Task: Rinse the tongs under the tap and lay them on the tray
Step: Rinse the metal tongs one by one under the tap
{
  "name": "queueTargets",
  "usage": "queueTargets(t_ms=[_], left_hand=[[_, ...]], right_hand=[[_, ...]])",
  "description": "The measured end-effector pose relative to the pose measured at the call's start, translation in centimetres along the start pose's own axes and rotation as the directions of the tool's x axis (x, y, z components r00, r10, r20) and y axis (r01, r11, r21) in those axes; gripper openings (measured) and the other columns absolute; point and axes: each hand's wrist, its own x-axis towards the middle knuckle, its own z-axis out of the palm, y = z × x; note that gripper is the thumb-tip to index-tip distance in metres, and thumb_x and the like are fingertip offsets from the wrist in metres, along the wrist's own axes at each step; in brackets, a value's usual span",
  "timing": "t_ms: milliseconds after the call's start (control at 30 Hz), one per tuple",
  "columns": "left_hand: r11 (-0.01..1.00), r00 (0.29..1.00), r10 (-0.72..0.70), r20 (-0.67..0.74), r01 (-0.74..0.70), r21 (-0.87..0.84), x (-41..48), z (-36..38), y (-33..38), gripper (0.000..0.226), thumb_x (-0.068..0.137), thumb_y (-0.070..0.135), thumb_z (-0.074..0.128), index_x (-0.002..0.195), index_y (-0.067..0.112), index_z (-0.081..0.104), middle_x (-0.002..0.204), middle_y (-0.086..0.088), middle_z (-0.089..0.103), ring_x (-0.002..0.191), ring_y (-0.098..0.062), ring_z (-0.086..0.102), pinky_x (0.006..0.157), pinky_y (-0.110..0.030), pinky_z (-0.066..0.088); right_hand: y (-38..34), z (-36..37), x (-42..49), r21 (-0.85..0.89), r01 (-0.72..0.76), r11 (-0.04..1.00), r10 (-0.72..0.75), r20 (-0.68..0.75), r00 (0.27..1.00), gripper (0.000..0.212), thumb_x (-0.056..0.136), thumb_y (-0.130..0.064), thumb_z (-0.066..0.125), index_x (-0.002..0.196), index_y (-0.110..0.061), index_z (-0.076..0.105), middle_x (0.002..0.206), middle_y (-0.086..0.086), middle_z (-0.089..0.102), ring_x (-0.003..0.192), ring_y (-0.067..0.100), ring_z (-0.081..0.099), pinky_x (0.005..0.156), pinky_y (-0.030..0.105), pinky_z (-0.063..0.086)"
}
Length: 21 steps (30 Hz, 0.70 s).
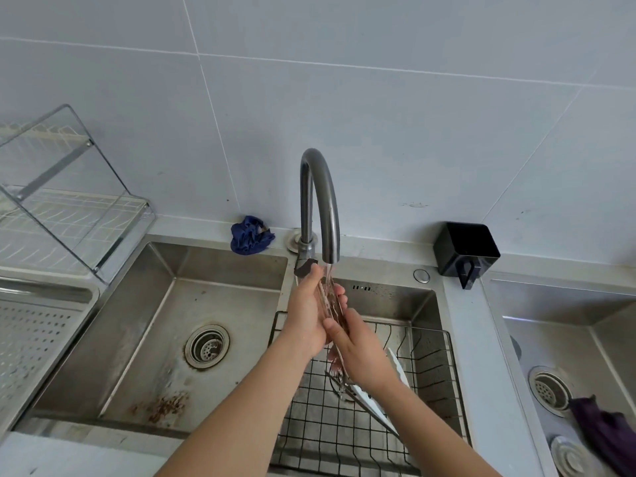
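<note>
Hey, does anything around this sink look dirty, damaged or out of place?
Yes: a rusty brown patch stains the left basin floor near its front edge, like rust or residue. A crumpled blue cloth lies on the ledge beside the tap.

Single head cam, wide-angle, faces fwd & down; close above left hand & right hand, tap just beyond.
</note>
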Motion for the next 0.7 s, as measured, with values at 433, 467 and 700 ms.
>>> queueTargets(t_ms=[433, 467, 700], left_hand=[[0.964, 0.987, 0.123, 0.105, -0.144, 0.223, -0.5, -1.3, 0.5, 0.039, 0.1, 0.038, 0.049, 0.078, 0.013, 0.071, 0.064, -0.005, 0.055, 0.057, -0.018, 0.05, 0.061, -0.032, 0.042], [0.974, 0.99, 0.105, 0.093, -0.122, 0.192, -0.5, -1.4, 0.8, 0.041, 0.099, 0.037, 0.05, 0.07, 0.013, 0.068, 0.059, -0.003, 0.051, 0.054, -0.017, 0.045, 0.059, -0.031, 0.04], [0.998, 0.998, 0.036, -0.051, -0.038, -0.04, 0.6, -0.5, 1.9, 0.041, 0.093, 0.032, 0.059, 0.058, 0.012, 0.066, 0.057, -0.006, 0.057, 0.053, -0.021, 0.056, 0.059, -0.032, 0.047]], right_hand=[[1.6, 1.1, 0.1, -0.397, 0.142, 0.907, -0.169, -0.034, 0.985, 0.029, 0.104, -0.039, 0.052, 0.121, -0.016, 0.054, 0.098, -0.006, 0.062, 0.084, 0.015, 0.058, 0.066, 0.027, 0.04], [1.7, 1.2, 0.0, -0.421, 0.168, 0.891, -0.192, -0.014, 0.981, 0.033, 0.104, -0.039, 0.052, 0.128, -0.016, 0.053, 0.107, -0.005, 0.063, 0.09, 0.016, 0.061, 0.069, 0.026, 0.042], [1.1, 1.3, 1.1, -0.451, 0.132, 0.883, -0.181, -0.067, 0.981, 0.04, 0.094, -0.025, 0.062, 0.13, -0.02, 0.046, 0.099, -0.004, 0.065, 0.078, 0.018, 0.061, 0.064, 0.033, 0.044]])
